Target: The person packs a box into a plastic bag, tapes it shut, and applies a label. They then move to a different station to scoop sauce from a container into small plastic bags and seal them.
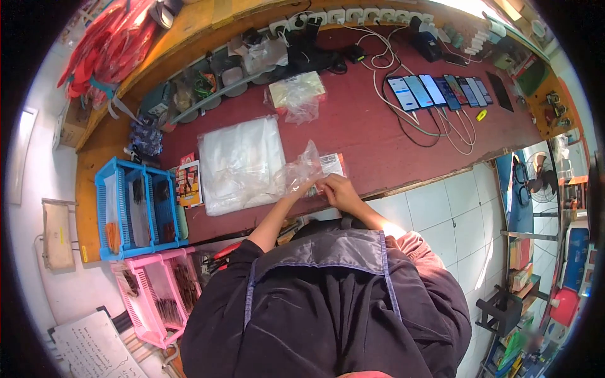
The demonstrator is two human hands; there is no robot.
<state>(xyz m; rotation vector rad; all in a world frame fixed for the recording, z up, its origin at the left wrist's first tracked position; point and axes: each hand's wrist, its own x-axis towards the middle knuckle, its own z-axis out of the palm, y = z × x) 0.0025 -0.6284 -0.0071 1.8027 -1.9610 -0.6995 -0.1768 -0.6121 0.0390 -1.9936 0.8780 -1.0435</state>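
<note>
Near the table's front edge, my left hand (306, 188) is closed on a crumpled clear plastic bag (305, 165). Close against it, my right hand (341, 191) has its fingers curled together by the bag's edge; what they pinch is too small to make out. Just behind my right hand lies a white packet with orange edges and print (333, 164). To the left of both hands, a thick stack of clear plastic bags (242, 157) spreads over the table, its right side close to the bag I hold.
Several phones (435, 91) with charging cables lie at the back right of the red table (365, 135). A blue basket (135, 208) and a pink basket (157, 296) stand at left. Behind is another bagged packet (299, 91); power sockets line the back ledge.
</note>
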